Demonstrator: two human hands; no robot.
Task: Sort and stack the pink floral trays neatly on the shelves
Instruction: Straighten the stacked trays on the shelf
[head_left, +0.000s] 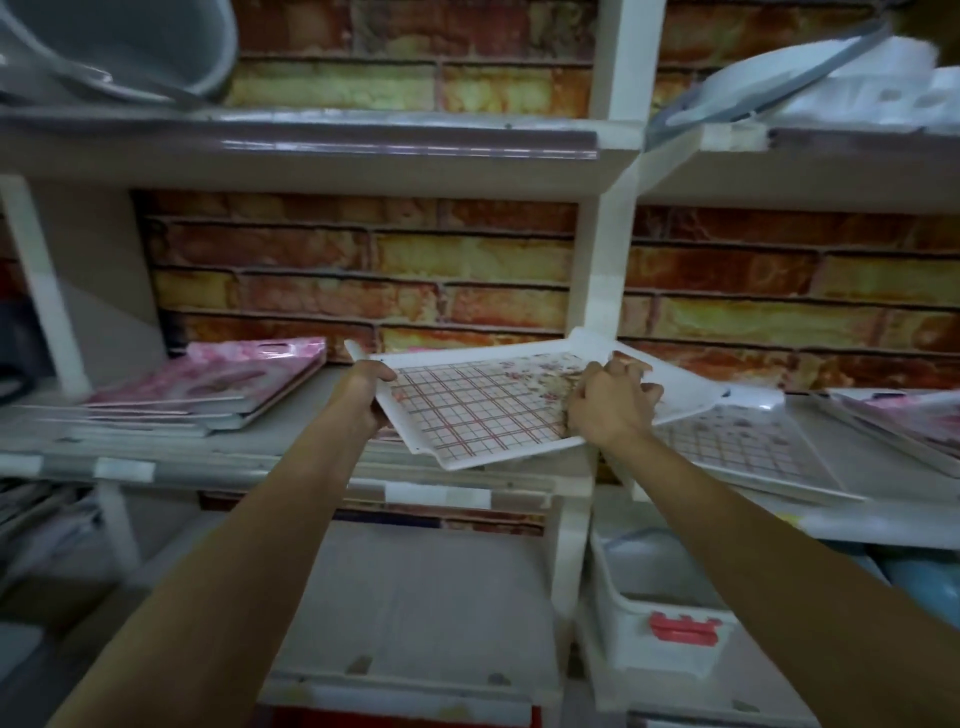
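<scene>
Held over the middle shelf: one checked floral tray, long axis running 9 to 3 o'clock, right end tilted up against the white upright post. Left hand gripping its 9 o'clock edge, right hand curled on its 3 o'clock side. Pink tray stack at 9 o'clock; another checked tray at 3 o'clock.

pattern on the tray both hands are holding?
Red-and-grey grid on white, small flowers toward the right, on the held tray; head view.
</scene>
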